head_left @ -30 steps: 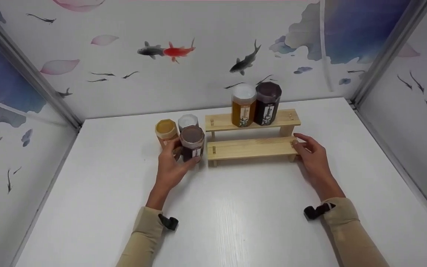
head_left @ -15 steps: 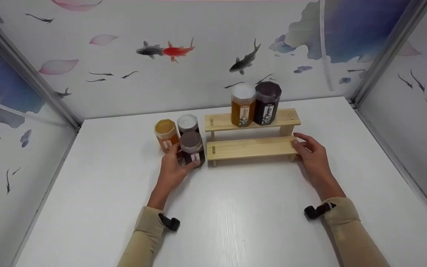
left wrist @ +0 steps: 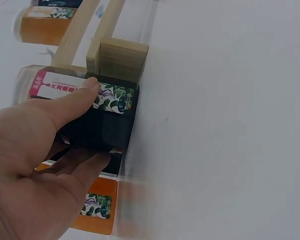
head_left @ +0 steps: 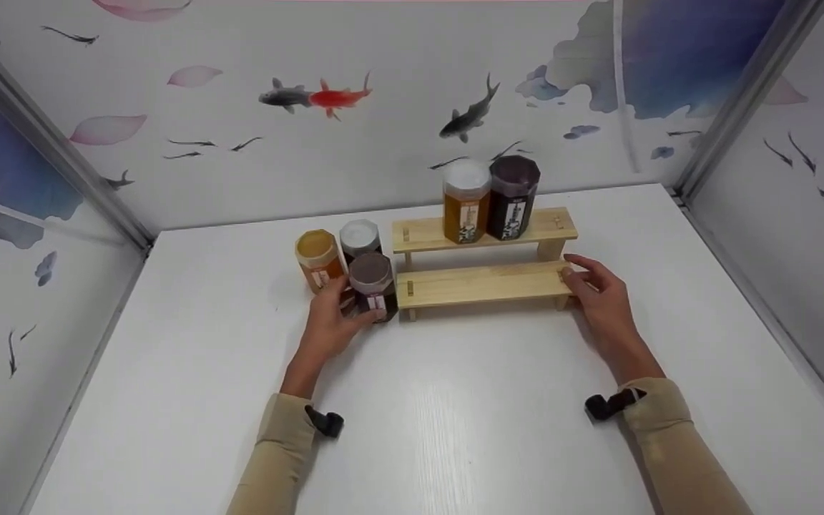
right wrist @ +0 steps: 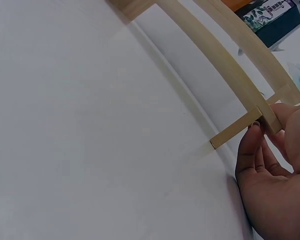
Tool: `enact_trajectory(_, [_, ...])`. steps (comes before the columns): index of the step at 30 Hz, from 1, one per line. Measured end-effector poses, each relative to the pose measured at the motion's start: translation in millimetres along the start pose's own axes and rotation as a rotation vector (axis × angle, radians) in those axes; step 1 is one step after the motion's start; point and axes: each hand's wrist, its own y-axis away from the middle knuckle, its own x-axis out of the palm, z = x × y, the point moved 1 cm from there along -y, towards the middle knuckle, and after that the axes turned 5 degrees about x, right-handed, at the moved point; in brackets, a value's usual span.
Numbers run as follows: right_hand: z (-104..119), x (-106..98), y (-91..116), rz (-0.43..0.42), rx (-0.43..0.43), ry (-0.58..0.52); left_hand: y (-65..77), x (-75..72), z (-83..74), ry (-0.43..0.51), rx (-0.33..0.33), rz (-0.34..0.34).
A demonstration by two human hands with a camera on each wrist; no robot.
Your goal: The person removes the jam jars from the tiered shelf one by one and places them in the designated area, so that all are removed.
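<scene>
In the head view my left hand [head_left: 330, 318] holds a dark jar [head_left: 371, 275], thumb on its label and fingers behind it. The jar is upright beside the left end of a two-step wooden rack [head_left: 487, 286] and seems to stand on the table. Close behind it are an amber jar [head_left: 317, 261] and a white-lidded dark jar [head_left: 360, 234]. At the rack's other end, my right hand [head_left: 605, 304] pinches the lower board's tip. The right wrist view shows thumb and fingers around that board end [right wrist: 272, 122], near its leg.
On the rack's upper board [head_left: 419, 232] stand an amber jar with a white lid [head_left: 466, 207] and a dark jar [head_left: 513, 197], side by side. A printed wall [head_left: 383, 164] rises behind the white table [head_left: 440, 415], with side walls left and right.
The dark jar in my left hand has come down and toward me, away from the white-lidded jar, and then slightly right toward the rack. My right hand keeps its grip on the board.
</scene>
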Motion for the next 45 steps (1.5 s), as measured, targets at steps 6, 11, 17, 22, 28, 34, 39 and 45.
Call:
enact_trajectory(6, [-1,2,-1,-0.001,-0.031,0.003,0.7,-3.8,-6.1,-0.051,0.011,0.010])
enact_trajectory(11, [-2,2,-2,0.002,-0.021,-0.015,-1.2,-12.2,-34.8,-0.085,0.016,-0.005])
enact_trajectory(17, [-2,0,-1,0.002,-0.013,-0.025,-5.1,-5.6,-82.7,-0.179,0.136,-0.182])
enact_trajectory(22, [-2,-1,0,-0.004,-0.005,-0.020,-14.9,24.8,-104.6,-0.175,0.262,-0.237])
enact_trajectory(28, [-2,0,1,-0.013,-0.015,0.009,-36.2,66.9,-114.2,-0.080,0.281,-0.162])
enact_trajectory(34, [-1,2,0,-0.004,-0.019,-0.036,-62.6,96.0,-118.6,-0.008,0.260,-0.171])
enact_trajectory(39, [-1,2,0,0.021,-0.017,-0.101,-79.8,110.2,-121.3,-0.002,0.212,-0.211])
enact_trajectory(45, [-1,1,0,0.006,-0.007,-0.043,-92.8,119.5,-122.2,-0.063,0.172,-0.257])
